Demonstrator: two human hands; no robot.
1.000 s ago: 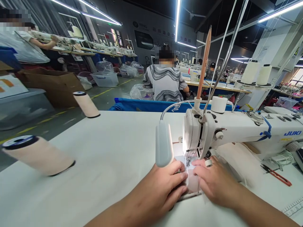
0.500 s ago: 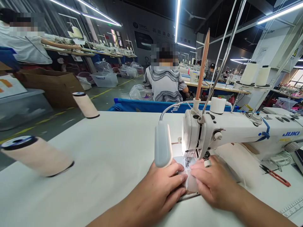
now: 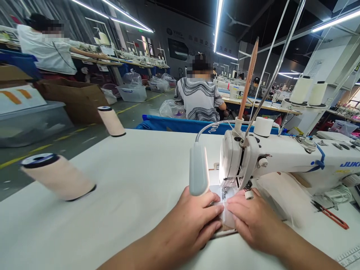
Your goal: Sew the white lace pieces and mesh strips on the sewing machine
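Note:
Beneath the needle area of a white sewing machine (image 3: 284,152) lies a small piece of sheer white fabric (image 3: 229,218). My left hand (image 3: 197,215) presses its left side with bent fingers, close to the presser foot (image 3: 224,192). On the fabric's right side rests my right hand (image 3: 254,221), its fingers together and pinching or pressing the cloth. The fingertips of both hands are only a short way apart. A small grey-white lamp (image 3: 198,170) on a bent neck hangs over my left hand. More sheer pale fabric (image 3: 287,198) is bunched behind my right hand.
Two thread cones, a near one (image 3: 60,178) and a far one (image 3: 111,122), stand on the white table (image 3: 135,180) at left. Red-handled snips (image 3: 333,217) and a ruler (image 3: 350,257) lie at right. A co-worker (image 3: 199,93) sits ahead, beyond blue cloth (image 3: 168,123).
The whole view has shifted slightly, so most things appear further right. Both hands stay on the fabric at the presser foot, with almost no visible movement.

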